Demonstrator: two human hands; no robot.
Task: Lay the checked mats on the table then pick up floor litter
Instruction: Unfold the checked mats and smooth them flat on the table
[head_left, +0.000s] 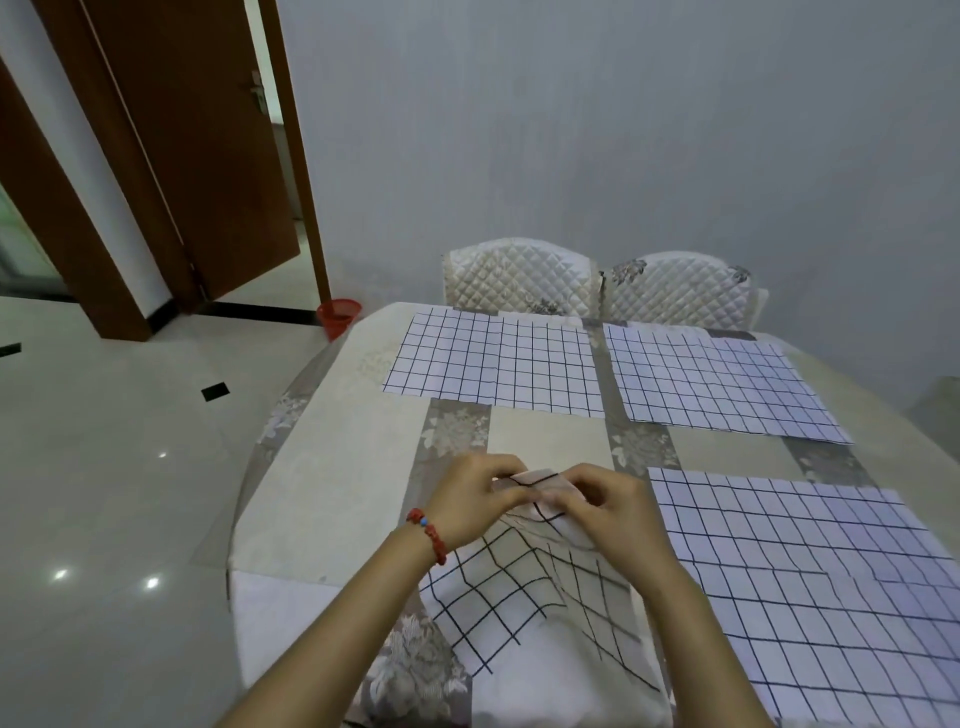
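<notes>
Three white mats with a dark grid lie flat on the table (322, 499): one at the far left (493, 361), one at the far right (722, 382), one at the near right (810, 571). A fourth checked mat (524, 597) is bunched and lifted above the table's near left part. My left hand (467, 501), with a red bead bracelet on the wrist, and my right hand (608, 512) both pinch its raised top edge, close together. The mat hangs down from my fingers in folds.
The table has a beige and grey flowered cloth. Two quilted white chairs (519, 278) stand at its far side against the wall. A red bucket (338, 314) sits on the glossy tiled floor (104, 467) by the brown door (208, 156) at left.
</notes>
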